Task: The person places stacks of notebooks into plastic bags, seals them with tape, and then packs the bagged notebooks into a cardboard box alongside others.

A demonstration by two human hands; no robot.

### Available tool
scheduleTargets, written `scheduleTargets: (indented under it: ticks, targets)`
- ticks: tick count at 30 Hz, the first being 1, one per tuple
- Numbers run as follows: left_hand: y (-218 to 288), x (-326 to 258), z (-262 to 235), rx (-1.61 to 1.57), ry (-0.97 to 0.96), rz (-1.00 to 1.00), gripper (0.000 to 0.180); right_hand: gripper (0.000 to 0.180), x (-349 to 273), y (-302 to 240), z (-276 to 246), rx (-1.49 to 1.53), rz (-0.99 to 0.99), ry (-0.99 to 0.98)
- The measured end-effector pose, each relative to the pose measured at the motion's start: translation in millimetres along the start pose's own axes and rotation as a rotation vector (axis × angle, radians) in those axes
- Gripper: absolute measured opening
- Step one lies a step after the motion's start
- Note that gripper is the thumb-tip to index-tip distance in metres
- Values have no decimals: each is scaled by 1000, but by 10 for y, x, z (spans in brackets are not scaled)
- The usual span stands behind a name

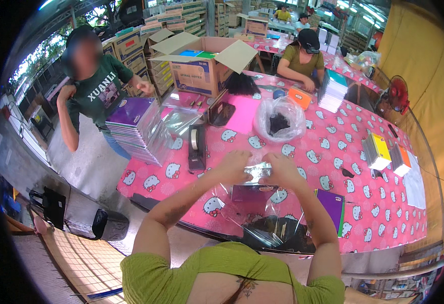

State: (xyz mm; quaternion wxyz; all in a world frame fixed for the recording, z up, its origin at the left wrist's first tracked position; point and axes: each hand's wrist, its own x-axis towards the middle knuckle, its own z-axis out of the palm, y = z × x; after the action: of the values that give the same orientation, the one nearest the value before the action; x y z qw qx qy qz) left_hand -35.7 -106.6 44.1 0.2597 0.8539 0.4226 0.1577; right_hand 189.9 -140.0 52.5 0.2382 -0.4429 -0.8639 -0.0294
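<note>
In front of me, a purple notebook (252, 194) lies on the pink patterned table, partly covered by clear plastic film (256, 174). My left hand (235, 166) and my right hand (284, 169) pinch the shiny film at the notebook's far edge, one on each side. Loose film spreads toward me over a black patch (275, 233) at the table's near edge. Next to my right forearm lies another purple notebook (331, 207) with a green edge. A black tape dispenser (196, 147) stands beyond my left forearm.
A tall notebook stack (132, 110) with plastic around it stands left, by a standing person (98, 81). Beyond my hands is a plastic-lined container (280, 121). An open carton (196, 76) stands farther back. Another person (303, 58) sits across near a notebook stack (332, 91). Small notebook stacks (376, 151) are right.
</note>
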Motion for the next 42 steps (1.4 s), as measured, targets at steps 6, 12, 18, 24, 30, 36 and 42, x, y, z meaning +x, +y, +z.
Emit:
scheduleTargets:
  ticks: [6,12,18,24,30,36,42]
  targets:
    - [-552,310,170,-765,-326,-86,33,37,1,372,291,1018,409,-308]
    - [-764,386,384,-1253,286,-310,24,36,-90,372,241,936,430,-254]
    - [-2145,-524,434,-319,915,-538,31,35,-93,273,390,903,442,-168]
    - [-2125,-574,402,-1053,923,-632,18,34,-78,282,397,907,410,-209]
    - [-2202,-988,864,-1236,1040,-612,12,33,-7,165,368,956,388,-210]
    - [-1098,-397,-318,610,468,-560,20,35,-194,324,326,855,468,-178]
    - [-1402,-254,-71,-166,844,-472,23,40,-119,199,359,846,491,-161]
